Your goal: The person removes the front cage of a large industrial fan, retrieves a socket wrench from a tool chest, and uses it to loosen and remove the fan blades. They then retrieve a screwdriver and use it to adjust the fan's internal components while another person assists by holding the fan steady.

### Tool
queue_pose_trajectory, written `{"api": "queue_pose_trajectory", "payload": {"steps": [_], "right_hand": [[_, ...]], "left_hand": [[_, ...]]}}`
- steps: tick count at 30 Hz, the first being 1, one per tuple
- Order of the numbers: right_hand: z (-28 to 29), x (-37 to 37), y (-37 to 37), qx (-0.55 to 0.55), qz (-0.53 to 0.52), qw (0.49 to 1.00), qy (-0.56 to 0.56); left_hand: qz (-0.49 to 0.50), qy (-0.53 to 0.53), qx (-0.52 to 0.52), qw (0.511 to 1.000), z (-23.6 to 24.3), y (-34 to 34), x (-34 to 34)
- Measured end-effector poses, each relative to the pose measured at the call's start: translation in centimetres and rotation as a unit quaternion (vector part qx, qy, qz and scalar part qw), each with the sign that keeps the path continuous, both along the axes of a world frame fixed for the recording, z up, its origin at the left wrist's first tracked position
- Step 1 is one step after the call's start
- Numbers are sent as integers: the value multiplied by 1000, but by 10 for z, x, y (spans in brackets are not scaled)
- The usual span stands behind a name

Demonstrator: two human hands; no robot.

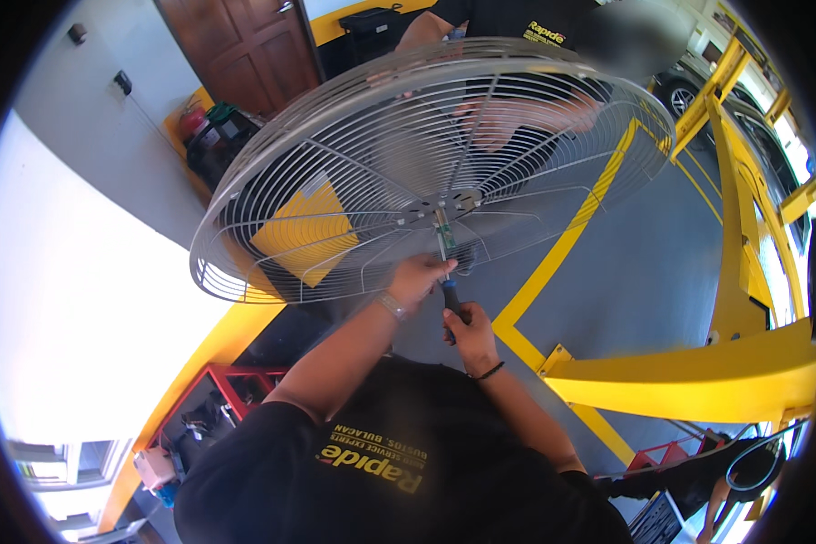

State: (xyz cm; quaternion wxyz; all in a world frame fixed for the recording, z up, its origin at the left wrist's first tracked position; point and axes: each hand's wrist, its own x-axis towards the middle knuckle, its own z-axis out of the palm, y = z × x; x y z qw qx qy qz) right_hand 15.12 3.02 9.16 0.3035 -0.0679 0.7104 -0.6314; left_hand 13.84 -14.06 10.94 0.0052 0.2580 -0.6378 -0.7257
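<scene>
A large wire fan guard point(207, 238) spreads across the upper view, with a metal hub plate point(465, 201) at its middle and a narrow part with a green strip point(445, 234) below that. My left hand point(417, 281) pinches just under this part, at the upper end of a screwdriver point(451, 294); what exactly its fingertips hold is hidden. My right hand point(470, 335) is closed on the screwdriver's dark handle, which points up toward the hub.
Another person's arm and hand point(508, 122) are behind the guard at the top. Yellow lift arms point(680, 367) fill the right, a red metal frame point(225, 383) stands lower left, and a second person point(743, 476) is at lower right.
</scene>
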Motion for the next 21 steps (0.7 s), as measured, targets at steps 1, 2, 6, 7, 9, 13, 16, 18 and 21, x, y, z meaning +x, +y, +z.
{"api": "queue_pose_trajectory", "payload": {"steps": [1,2,6,7,9,13,16,18,21], "right_hand": [[-12,-1,1,41,-2,996,76],[-21,-2,1,81,-8,985,152],[15,-7,9,-109,-55,980,-158],[16,-10,13,-171,-19,959,-225],[13,-16,23,-286,53,889,-353],[-10,-13,16,-177,17,974,-140],[-18,-11,8,-36,17,999,13],[-9,-8,5,-17,23,1000,2],[6,-7,10,-225,-41,938,-262]], "left_hand": [[6,9,18,1000,-1,0,1],[9,18,35,999,-4,1,0],[18,51,79,995,-15,-2,-4],[16,57,83,995,-18,-3,-6],[15,70,93,993,-26,-5,-8],[10,48,22,999,-1,4,2],[30,67,-99,992,7,11,7],[43,74,-129,988,-10,7,3],[24,30,36,999,-11,6,2]]}}
